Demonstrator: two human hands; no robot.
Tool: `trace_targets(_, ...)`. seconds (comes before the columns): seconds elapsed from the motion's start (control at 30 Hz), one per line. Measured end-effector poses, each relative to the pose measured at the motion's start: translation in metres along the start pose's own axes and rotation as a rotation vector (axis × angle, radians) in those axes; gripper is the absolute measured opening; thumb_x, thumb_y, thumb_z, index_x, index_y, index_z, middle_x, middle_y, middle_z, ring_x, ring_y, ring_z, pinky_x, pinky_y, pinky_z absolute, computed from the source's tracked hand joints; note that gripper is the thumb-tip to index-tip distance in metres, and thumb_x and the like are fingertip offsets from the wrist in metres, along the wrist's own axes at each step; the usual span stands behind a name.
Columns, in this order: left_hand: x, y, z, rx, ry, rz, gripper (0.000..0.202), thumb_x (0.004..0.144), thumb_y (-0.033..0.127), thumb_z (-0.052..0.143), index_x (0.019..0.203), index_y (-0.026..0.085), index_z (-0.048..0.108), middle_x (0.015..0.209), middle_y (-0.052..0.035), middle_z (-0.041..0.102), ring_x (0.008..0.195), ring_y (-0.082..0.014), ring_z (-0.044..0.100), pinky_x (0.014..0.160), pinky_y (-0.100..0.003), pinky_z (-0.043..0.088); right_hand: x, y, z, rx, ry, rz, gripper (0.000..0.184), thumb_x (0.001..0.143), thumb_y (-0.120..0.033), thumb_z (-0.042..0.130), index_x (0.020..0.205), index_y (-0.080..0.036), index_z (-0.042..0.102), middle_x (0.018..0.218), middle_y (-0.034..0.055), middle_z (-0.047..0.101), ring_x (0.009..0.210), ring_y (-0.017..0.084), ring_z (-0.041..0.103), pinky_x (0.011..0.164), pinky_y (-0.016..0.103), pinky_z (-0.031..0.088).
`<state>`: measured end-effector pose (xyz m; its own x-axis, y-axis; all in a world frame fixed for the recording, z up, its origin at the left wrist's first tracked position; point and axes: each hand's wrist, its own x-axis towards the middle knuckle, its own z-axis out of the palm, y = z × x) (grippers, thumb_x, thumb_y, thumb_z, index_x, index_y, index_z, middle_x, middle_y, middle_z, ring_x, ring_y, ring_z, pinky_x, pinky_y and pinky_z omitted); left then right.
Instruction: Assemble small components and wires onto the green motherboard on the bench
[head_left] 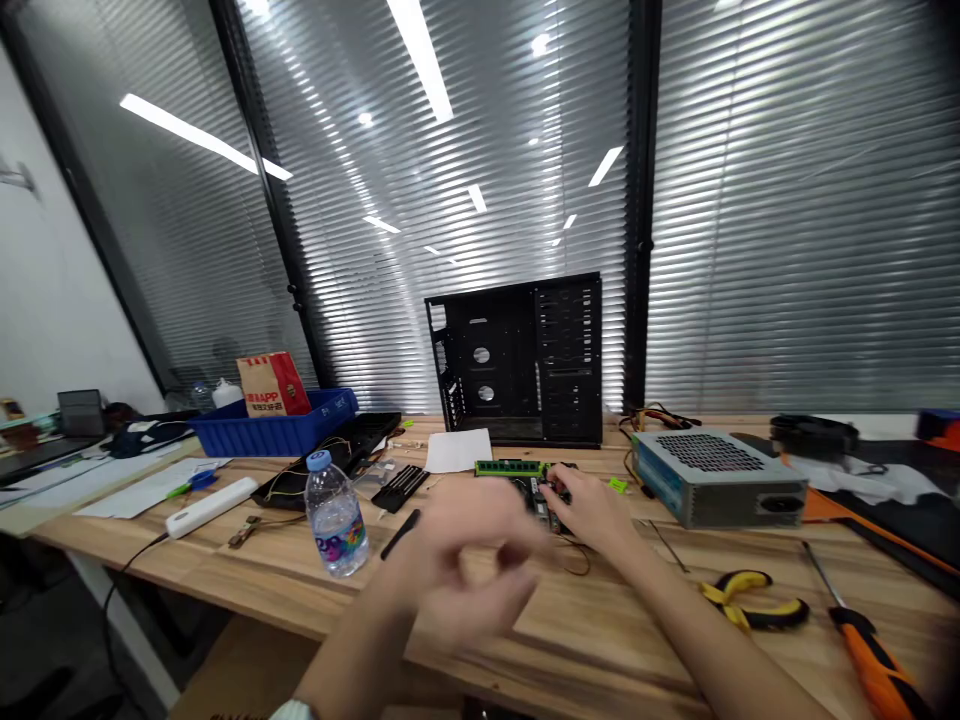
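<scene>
My left hand (465, 570) hovers above the wooden table (615, 640), smeared by motion, so its fingers cannot be read. My right hand (589, 510) reaches forward and rests on a dark circuit board (541, 497) lying flat on the table, fingers curled at its edge. A green memory stick (510, 467) lies just behind the board. An open black computer case (525, 360) stands upright at the back of the table.
A water bottle (334, 515) stands left of my hands. A grey power supply (712, 472) sits at right, with yellow pliers (750, 598) and an orange screwdriver (870, 650) nearer. A blue bin (274, 425) and white power strip (214, 505) lie left.
</scene>
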<state>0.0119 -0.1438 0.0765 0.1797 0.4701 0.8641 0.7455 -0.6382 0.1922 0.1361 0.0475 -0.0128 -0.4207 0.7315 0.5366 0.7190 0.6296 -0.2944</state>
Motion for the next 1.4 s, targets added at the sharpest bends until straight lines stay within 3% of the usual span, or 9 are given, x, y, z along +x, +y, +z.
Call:
trace_targets(0.1,0.025,-0.073,0.038,0.216,-0.54,-0.007,0.021,0.086,0.029,0.048,0.099,0.02,0.061,0.082,-0.0035,0.064,0.067,-0.0147,0.06,0.063,-0.027,0.049,0.0,0.001,0.003,0.003,-0.02,-0.033,0.016,0.088,-0.034,0.045,0.091,-0.024,0.057,0.089,0.0008,0.066,0.076,0.019,0.062,0.055,0.025,0.032)
trace_targets(0.13,0.025,-0.095,0.052,0.351,-0.635,-0.06,0.022,0.086,0.029,0.047,0.1,0.018,0.06,0.085,-0.0059,0.064,0.072,-0.0178,0.062,0.065,-0.03,0.049,-0.001,0.002,0.004,-0.004,-0.019,-0.035,0.016,0.088,-0.035,0.046,0.092,-0.024,0.056,0.09,0.001,0.066,0.076,0.019,0.062,0.055,0.025,0.033)
trace_targets(0.2,0.015,-0.125,0.078,0.563,-0.692,-0.126,0.022,0.086,0.03,0.047,0.098,0.016,0.058,0.094,-0.0102,0.063,0.087,-0.0244,0.061,0.076,-0.04,0.047,-0.001,0.004,0.007,-0.014,-0.013,-0.038,0.017,0.088,-0.036,0.045,0.095,-0.024,0.056,0.091,0.0013,0.067,0.075,0.02,0.063,0.055,0.026,0.034)
trace_targets(0.27,-0.002,-0.14,0.096,0.542,-0.728,-0.126,0.031,0.085,0.042,0.047,0.099,0.017,0.057,0.102,-0.0104,0.061,0.094,-0.0264,0.059,0.081,-0.042,0.046,-0.001,0.007,0.01,-0.015,-0.012,-0.048,0.019,0.088,-0.037,0.044,0.097,-0.025,0.055,0.091,0.0014,0.067,0.074,0.021,0.063,0.055,0.027,0.036)
trace_targets(0.6,-0.031,-0.143,0.123,0.45,-0.613,-0.165,0.04,0.088,0.043,0.037,0.105,0.012,0.056,0.099,-0.0109,0.061,0.091,-0.0246,0.057,0.081,-0.04,0.044,-0.003,0.013,0.028,0.173,-0.026,-0.082,0.027,0.086,-0.045,0.041,0.097,-0.025,0.056,0.081,0.0035,0.068,0.066,0.022,0.064,0.055,0.029,0.042)
trace_targets(0.97,-0.023,-0.149,0.109,0.298,-0.395,-0.296,0.024,0.088,0.029,0.046,0.108,0.021,0.055,0.104,-0.0046,0.062,0.097,-0.0204,0.056,0.086,-0.037,0.043,0.002,0.018,0.031,0.25,0.042,-0.07,0.03,0.081,-0.051,0.046,0.086,-0.024,0.057,0.071,0.0028,0.064,0.061,0.021,0.059,0.054,0.029,0.041)
trace_targets(1.1,-0.026,-0.148,0.116,0.037,-0.274,-0.283,0.038,0.081,0.013,0.047,0.118,0.018,0.051,0.106,-0.0072,0.062,0.101,-0.0198,0.057,0.09,-0.036,0.046,0.002,0.015,0.033,0.255,0.053,-0.105,0.027,0.079,-0.046,0.047,0.088,-0.024,0.059,0.078,0.0052,0.068,0.068,0.025,0.063,0.057,0.031,0.042)
trace_targets(1.2,-0.027,-0.145,0.119,-0.132,-0.203,-0.219,0.057,0.074,0.004,0.043,0.13,0.016,0.041,0.121,-0.0089,0.056,0.111,-0.0186,0.053,0.098,-0.034,0.043,0.0,0.011,0.033,0.248,0.026,-0.038,0.035,0.079,-0.043,0.048,0.109,-0.025,0.054,0.083,0.0037,0.069,0.069,0.025,0.065,0.057,0.032,0.043)
trace_targets(1.4,-0.027,-0.141,0.114,-0.117,-0.309,0.021,0.087,0.065,0.006,0.05,0.144,0.015,0.014,0.145,-0.0136,0.031,0.132,-0.0247,0.033,0.108,-0.04,0.034,0.0,0.004,0.029,0.494,-0.012,0.085,0.05,0.083,-0.045,0.047,0.128,-0.024,0.04,0.087,0.0032,0.068,0.069,0.022,0.064,0.062,0.032,0.046)
